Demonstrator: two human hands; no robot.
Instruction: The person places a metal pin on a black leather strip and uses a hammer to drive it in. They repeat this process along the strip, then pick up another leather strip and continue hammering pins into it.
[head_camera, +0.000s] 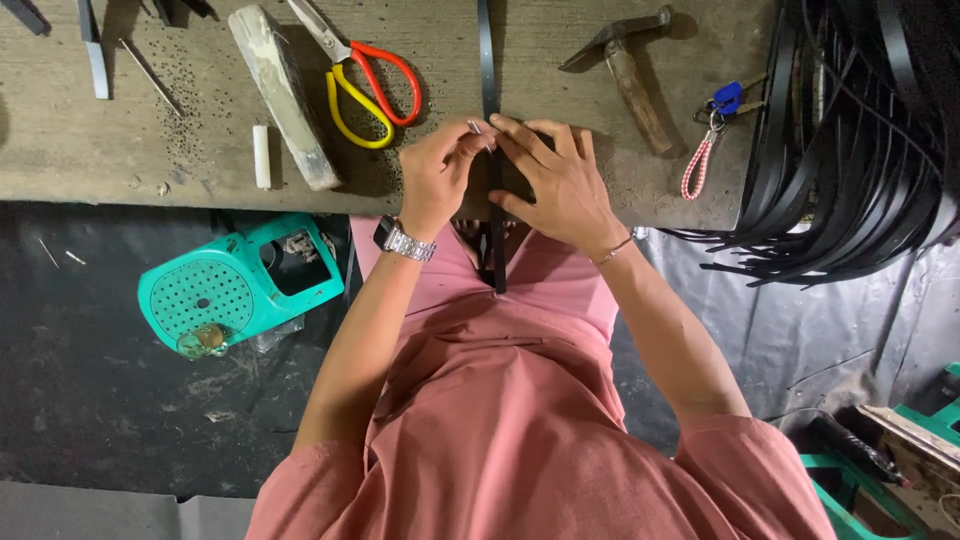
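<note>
A long narrow black strap (488, 60) runs across the wooden workbench (120, 140) toward me and hangs over its front edge. My left hand (437, 172), with a metal wristwatch, pinches a small metal piece (475, 127) against the strap. Beside it, my right hand (560, 180) lies with fingers spread on the strap and presses it flat onto a dark block. Both hands touch each other at the strap.
Red and yellow scissors (372, 78) and a pale sharpening stone (283, 92) lie left of the hands. A hammer (628, 66) and keys on a cord (712, 130) lie right. Many black straps (860, 130) pile at the right. A green plastic stool (235, 285) lies on the floor.
</note>
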